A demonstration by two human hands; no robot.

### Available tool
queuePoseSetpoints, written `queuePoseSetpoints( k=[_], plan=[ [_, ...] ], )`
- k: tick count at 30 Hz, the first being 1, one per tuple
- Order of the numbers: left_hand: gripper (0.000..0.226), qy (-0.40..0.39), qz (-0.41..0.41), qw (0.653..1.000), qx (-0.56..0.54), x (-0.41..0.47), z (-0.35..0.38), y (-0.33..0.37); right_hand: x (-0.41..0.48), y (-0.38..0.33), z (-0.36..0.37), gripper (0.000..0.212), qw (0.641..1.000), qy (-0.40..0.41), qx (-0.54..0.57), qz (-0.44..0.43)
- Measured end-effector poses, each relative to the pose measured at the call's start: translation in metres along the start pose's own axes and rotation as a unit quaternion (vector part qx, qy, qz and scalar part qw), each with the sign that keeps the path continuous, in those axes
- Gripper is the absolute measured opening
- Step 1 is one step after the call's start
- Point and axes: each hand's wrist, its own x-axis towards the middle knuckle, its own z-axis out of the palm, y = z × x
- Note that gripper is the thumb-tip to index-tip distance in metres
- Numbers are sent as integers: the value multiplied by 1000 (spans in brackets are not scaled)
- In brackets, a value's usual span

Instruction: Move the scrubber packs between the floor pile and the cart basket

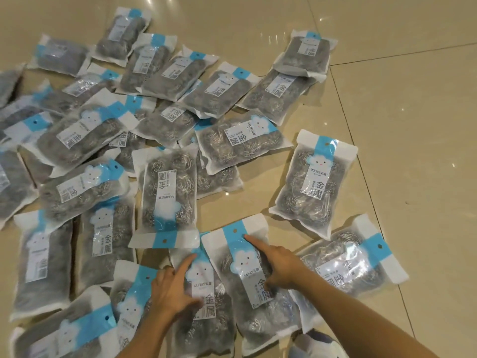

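We judged the step to be sorting packs on the floor (387,73): our right hand (280,267) lay on the scourer pack (254,282) beneath it, forefinger straight, gripping nothing. Our left hand (171,288) rested spread on the neighbouring pack (204,301), just beside. Next, we reckoned, came curling fingers round one pack's edge.

Every packet (254,277) on the floor looks the same: frosted white plastic with a bright blue band, a white cloud with a small face, and grey-silver wire scourers (169,187) showing through. The labels (316,188) are pale with dark characters. The floor (413,73) is glossy beige tile with thin dark joints.
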Motion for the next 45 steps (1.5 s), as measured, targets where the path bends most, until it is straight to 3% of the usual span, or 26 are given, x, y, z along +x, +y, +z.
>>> queuePoseSetpoints(
  k=[4, 8, 13, 17, 21, 29, 34, 42, 45],
  plan=[
    [84, 17, -4, 991, -129, -20, -5, 4, -10, -11, -14, 114, 1000, -17, 17, 15],
    [64, 6, 15, 977, -211, -48, -31, 12, -39, -35, -42, 96, 996, 35, 78, 32],
    [64, 29, 12, 957, -289, -100, -79, 11, -79, -79, -95, 69, 985, 125, 118, 22],
    [73, 18, 34, 919, -391, -153, -136, 9, -125, -134, -155, 67, 977, 128, 171, 18],
    [72, 100, 74, 862, -491, -219, -236, 15, -181, -201, -237, 68, 962, 115, 248, 2],
    [74, 235, 146, 768, -578, -383, -478, -25, -281, -415, -425, 67, 975, 65, 172, -125],
    [74, 324, 140, 727, -589, -504, -582, -83, -342, -570, -492, 67, 962, 52, 152, -221],
    [68, 505, 88, 653, -558, -664, -643, -207, -389, -796, -479, 64, 935, -26, 162, -313],
    [62, 552, 59, 602, -573, -690, -638, -276, -389, -863, -441, 64, 920, -56, 181, -342]
  ],
)
